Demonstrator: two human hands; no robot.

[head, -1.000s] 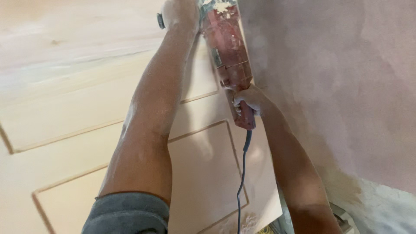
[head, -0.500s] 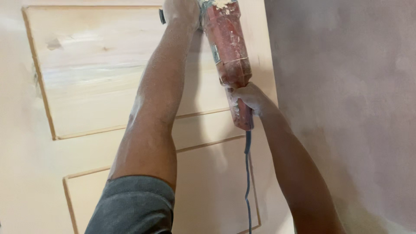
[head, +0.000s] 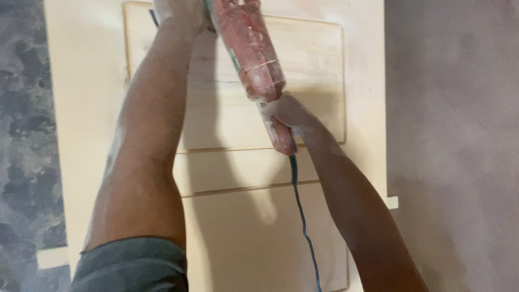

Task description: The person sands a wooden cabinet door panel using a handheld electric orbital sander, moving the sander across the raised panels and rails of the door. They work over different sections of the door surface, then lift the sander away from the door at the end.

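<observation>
A red, dust-covered power tool (head: 250, 54) lies lengthwise over a pale wooden panelled door (head: 303, 70). My right hand (head: 289, 114) grips the tool's rear handle, where a dark cord (head: 303, 227) runs down toward me. My left hand (head: 178, 10) reaches to the top edge of the view beside the tool's front end; only part of it shows and its grip is cut off. The tool's working head is out of frame. Both forearms are coated in fine dust.
The door lies flat, with raised panels and grooves between them. Mottled grey floor (head: 24, 135) shows on the left, dusty grey floor (head: 454, 135) on the right. A small wooden support end (head: 393, 203) sticks out under the door's right edge.
The view has swung so the door now sits straight and more of it shows, with floor appearing on the left. Both hands keep their hold on the tool.
</observation>
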